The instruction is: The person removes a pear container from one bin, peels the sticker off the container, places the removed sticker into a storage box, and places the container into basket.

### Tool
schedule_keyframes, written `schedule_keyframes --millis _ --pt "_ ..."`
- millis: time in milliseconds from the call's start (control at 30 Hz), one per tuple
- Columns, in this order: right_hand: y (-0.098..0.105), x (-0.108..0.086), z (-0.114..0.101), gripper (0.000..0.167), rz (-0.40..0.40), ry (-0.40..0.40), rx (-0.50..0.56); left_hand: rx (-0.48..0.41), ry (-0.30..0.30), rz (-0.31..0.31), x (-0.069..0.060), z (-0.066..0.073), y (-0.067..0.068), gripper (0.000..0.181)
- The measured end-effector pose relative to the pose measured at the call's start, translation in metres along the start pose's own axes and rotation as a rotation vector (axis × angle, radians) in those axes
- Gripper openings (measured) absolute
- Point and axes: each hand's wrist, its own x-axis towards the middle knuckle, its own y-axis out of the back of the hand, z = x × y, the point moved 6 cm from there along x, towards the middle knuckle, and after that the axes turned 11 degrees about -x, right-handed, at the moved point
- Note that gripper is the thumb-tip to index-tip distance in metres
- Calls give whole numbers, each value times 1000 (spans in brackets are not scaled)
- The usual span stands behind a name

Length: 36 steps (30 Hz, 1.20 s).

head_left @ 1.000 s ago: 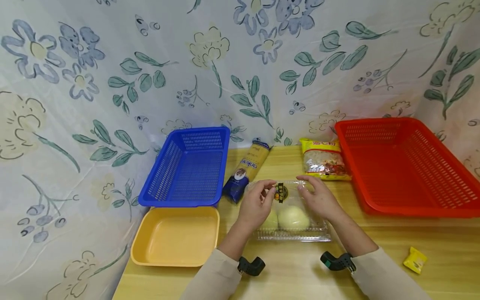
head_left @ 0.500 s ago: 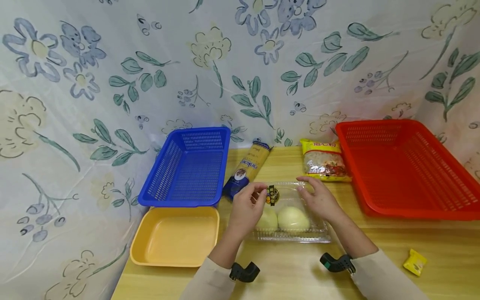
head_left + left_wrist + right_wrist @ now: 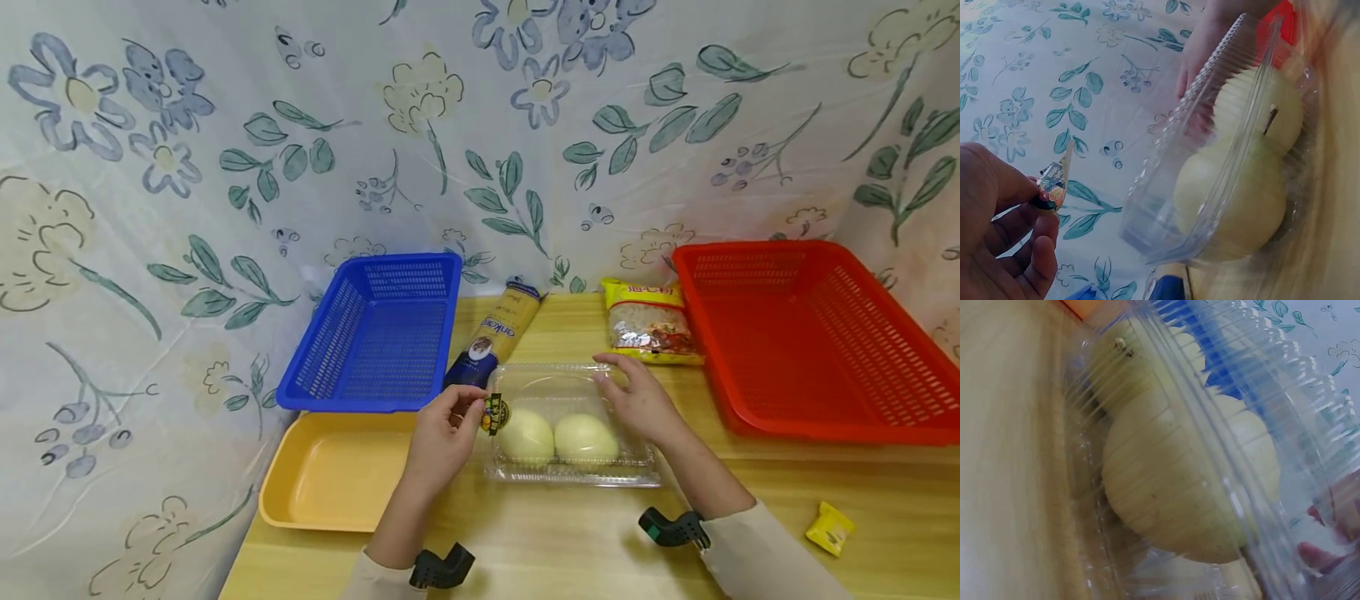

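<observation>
1. Pinching the sticker [image 3: 497, 415], the left hand [image 3: 441, 446] holds it beside the tabletop plastic clamshell [image 3: 577, 478]; peeling looks done.
2. The right hand [image 3: 639, 402] touches the far-right corner; grip unclear.
3. Two pale-yellow fruits [image 3: 585, 437] sit inside, lid [image 3: 551, 386] seemingly unopened.

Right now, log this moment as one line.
left hand: pinches sticker, clear of box | right hand: at box's far right corner | box: two fruits inside

Bare hands [image 3: 639, 404], light beige sleeves [image 3: 768, 554], black angular wrist devices [image 3: 442, 568], green patch [image 3: 653, 532] on the right one
</observation>
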Motion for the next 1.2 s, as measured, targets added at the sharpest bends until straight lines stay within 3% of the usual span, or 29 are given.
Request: schedule_keyframes --millis 167,300,600,800,1000,1200 --pt "1 -1 0 45 9 8 7 -11 24 4 -2 -6 26 14" --pt "1 -1 0 45 10 10 7 3 82 -10 -5 -15 47 14" --pt "1 -2 1 47 1 1 14 176 213 -101 -13 -37 87 6" --pt "0 -1 1 46 -2 -3 13 218 342 -179 -17 -52 99 5" --pt "0 -2 1 47 -9 -14 12 285 364 -238 -22 -64 102 4" --pt "0 -1 0 46 -6 -2 16 335 394 -253 -25 -73 102 4"
